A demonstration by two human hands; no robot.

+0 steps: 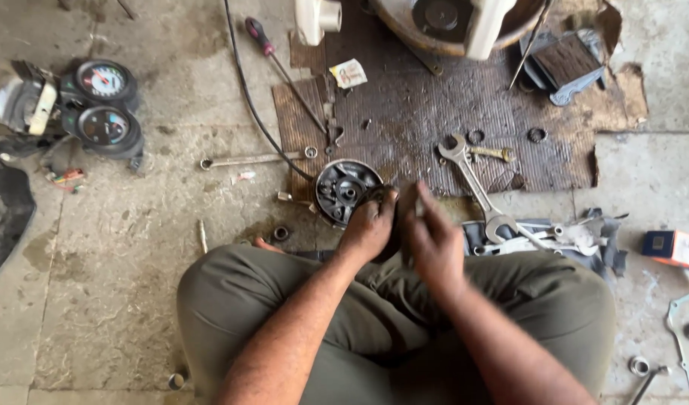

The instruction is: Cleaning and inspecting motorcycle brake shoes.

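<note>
A person sits cross-legged on a stained concrete floor [112, 300], olive trousers filling the lower part of the view, and both greasy hands meet just above the knees. The left hand [368, 225] is curled around a dark curved part [395, 225], seemingly a brake shoe, with the thumb pressed over its upper end. The right hand [433, 236] is blurred; its fingers lie fairly straight along the other side of the same dark part, pressing it rather than wrapping it, though how firmly it grips cannot be told. Just beyond the left hand, touching its fingertips, a round metal drum plate [344, 189] lies on the edge of a ribbed rubber mat [434, 105]. A large double-ended spanner [476, 187] rests on the mat to the right of the hands, with a small brass bolt [493, 154] beside its upper jaw. A slimmer ring spanner [251, 160] lies on the floor to the left, and a red-handled screwdriver [273, 56] crosses the mat's left edge. Far left sits a twin-dial instrument cluster [101, 101], and an orange carton [674, 249] lies at the right edge.
</note>
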